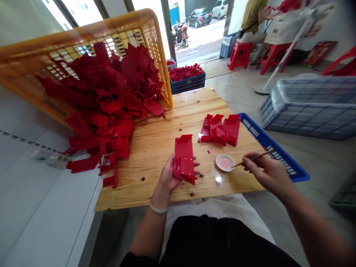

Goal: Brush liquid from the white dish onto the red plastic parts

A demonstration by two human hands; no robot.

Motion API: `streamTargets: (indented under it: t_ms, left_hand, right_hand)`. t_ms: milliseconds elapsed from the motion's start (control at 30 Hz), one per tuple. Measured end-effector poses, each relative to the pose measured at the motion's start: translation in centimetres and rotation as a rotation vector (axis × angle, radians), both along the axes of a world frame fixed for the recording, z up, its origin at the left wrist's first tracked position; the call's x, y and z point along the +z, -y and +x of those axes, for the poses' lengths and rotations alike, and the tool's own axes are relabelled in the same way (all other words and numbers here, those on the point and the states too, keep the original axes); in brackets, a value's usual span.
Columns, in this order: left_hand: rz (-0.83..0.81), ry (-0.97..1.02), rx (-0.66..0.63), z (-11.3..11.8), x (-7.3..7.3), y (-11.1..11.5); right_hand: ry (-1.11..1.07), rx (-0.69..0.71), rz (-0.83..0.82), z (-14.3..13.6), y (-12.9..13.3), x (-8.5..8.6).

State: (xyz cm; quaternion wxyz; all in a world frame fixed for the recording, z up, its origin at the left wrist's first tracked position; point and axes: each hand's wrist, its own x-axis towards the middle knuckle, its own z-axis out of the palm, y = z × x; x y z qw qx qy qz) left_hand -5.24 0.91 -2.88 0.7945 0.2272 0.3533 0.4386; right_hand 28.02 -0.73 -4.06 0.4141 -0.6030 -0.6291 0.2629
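Note:
My left hand [170, 174] grips a red plastic part [184, 157] from beneath, fingertips showing past its right edge. The part is a flat plate with raised ends and a few small light spots. In my right hand [264, 168] is a thin wooden stick [251, 158], pinched like a pen. Its tip is at the rim of a small white dish [222, 167] that holds pale pink liquid. Just beyond the dish, several similar red parts [232, 129] lie together on the wooden table [155, 148].
A tipped yellow crate [167, 74] spills a heap of red parts [111, 104] onto the table's left side. A blue basket [292, 167] sits at the right edge. Beyond are a blue crate of red pieces [187, 85], grey-blue crates [308, 111] and a seated person [253, 18].

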Motion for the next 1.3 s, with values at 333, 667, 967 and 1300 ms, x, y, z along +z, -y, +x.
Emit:
streamTargets:
  t_ms: [333,667,967,1300]
  left_hand:
    - [0.122,0.022,-0.085,2.6,1.3,1.4]
    - [0.264,-0.288,0.131,4.2,3.5,4.1]
    - [0.299,-0.317,0.148,4.1,4.3,4.6]
    - [0.302,-0.355,0.115,4.0,4.2,4.6]
  right_hand:
    - [-0.288,-0.087,0.065,-1.3,1.6,3.3]
    - [-0.311,0.087,0.301,-7.8,4.3,7.9]
    - [-0.163,0.172,0.373,-9.3,4.2,7.8]
    - [-0.087,0.191,0.407,-9.3,3.6,7.3]
